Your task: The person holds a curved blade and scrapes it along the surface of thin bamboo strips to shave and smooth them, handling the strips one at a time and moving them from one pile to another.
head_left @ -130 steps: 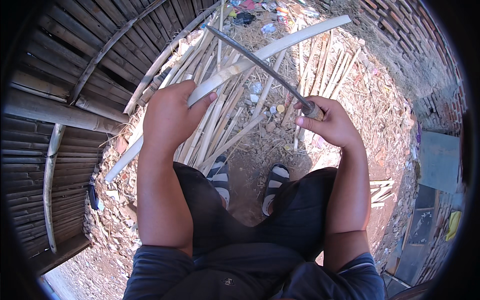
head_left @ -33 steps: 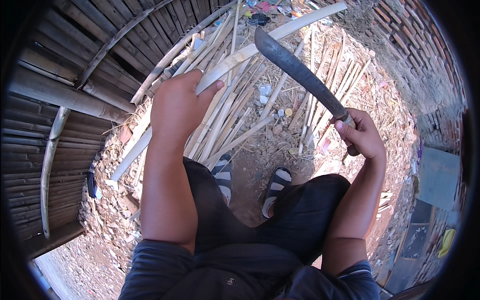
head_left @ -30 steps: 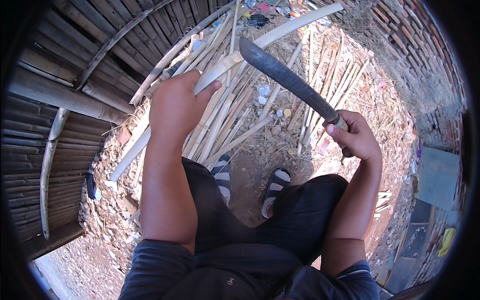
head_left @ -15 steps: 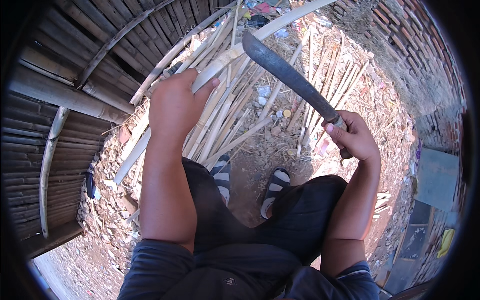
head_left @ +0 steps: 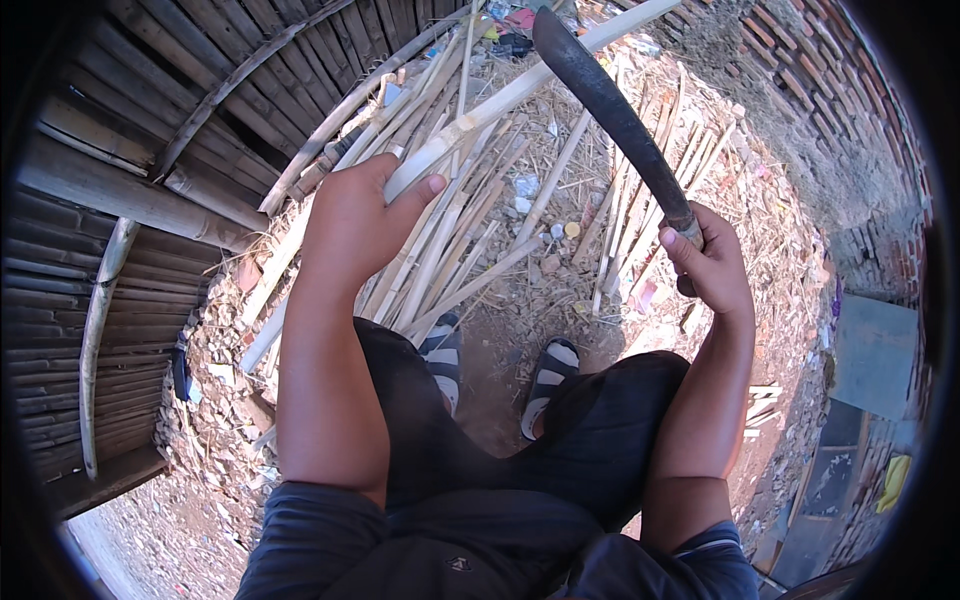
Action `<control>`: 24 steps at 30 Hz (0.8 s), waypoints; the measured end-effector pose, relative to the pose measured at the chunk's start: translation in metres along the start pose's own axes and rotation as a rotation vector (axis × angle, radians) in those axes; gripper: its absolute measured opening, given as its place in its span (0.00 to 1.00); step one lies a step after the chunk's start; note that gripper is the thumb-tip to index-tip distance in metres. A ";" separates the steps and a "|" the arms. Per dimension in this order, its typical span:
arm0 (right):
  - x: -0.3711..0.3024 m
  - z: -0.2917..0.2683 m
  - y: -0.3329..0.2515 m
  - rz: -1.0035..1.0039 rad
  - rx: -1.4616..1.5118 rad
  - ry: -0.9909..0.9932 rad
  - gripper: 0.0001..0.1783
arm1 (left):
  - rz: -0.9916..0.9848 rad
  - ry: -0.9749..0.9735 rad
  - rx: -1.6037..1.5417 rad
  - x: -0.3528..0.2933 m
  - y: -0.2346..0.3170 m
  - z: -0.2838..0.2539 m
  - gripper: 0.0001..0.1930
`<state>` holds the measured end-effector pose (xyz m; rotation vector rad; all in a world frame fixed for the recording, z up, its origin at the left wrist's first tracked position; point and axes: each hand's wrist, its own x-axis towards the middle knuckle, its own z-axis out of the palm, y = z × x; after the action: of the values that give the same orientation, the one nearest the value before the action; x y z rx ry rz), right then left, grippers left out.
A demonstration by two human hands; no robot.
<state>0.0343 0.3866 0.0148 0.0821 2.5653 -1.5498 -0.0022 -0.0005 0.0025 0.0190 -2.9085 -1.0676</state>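
My left hand (head_left: 355,215) is closed round a long, pale bamboo strip (head_left: 500,100), which slants from beside my left forearm up to the far right. In my right hand (head_left: 712,262) is the wooden handle of a machete (head_left: 620,125). Its dark, broad blade points up and to the left, and its tip end crosses over the far part of the strip in this view. I cannot tell whether the blade touches it. My left thumb lies along the strip; the other fingers are mostly hidden behind the hand.
Beneath the strip lie several split bamboo pieces (head_left: 440,255), with another bundle (head_left: 655,180) farther right. Dry shavings and rubble cover the ground. A bamboo-slat wall (head_left: 110,270) stands on the left and a brick wall (head_left: 850,110) on the right. My sandalled feet (head_left: 553,372) are below.
The machete has swung up and to the right, its blade now steeper and farther along the strip. The strip has turned slightly in my left hand.
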 end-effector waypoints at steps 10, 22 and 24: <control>0.010 0.066 -0.014 -0.404 -0.457 0.128 0.24 | 0.060 -0.191 -0.051 -0.005 0.011 0.003 0.23; 0.012 0.062 -0.015 -0.326 -0.670 0.210 0.23 | 0.170 -0.076 0.084 -0.004 0.009 0.007 0.21; 0.009 0.066 -0.020 -0.382 -0.712 0.189 0.23 | 0.236 -0.032 0.136 -0.003 0.005 0.009 0.20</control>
<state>0.0287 0.3191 0.0008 -0.3722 3.2589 -0.6289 0.0008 0.0097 -0.0013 -0.3310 -2.9114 -0.8398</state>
